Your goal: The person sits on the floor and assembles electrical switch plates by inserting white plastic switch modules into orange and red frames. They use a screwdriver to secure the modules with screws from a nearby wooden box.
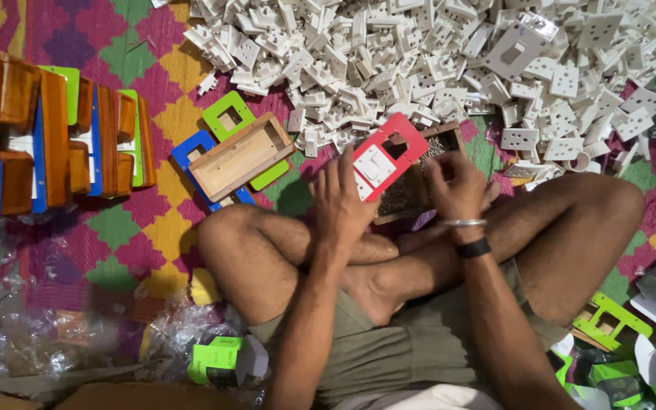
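Centrally in the frame, the left hand (pixel 347 199) grips a red switch plate (pixel 387 157) with a white rocker switch fitted in it, fingers curled around the plate's lower left edge and holding it tilted. Just right of it, the right hand (pixel 458 184) has its fingers bent and pinched near the plate's right edge, though whether they hold anything small cannot be told; a metal bangle and a dark band sit on that wrist. Behind both hands lies a wooden tray (pixel 419 182) with dark small parts inside. Across the upper half of the frame spreads a heap of white plastic parts (pixel 434 61). Left of centre, an open wooden box (pixel 241 156) rests on blue and green plates (pixel 225 118). At the far left, a row of finished wooden boxes (pixel 47 137) stands on the patterned mat (pixel 138 53). Lower right shows green cardboard packaging (pixel 613 323), and crumpled clear plastic wrap (pixel 9 319) fills the lower left.
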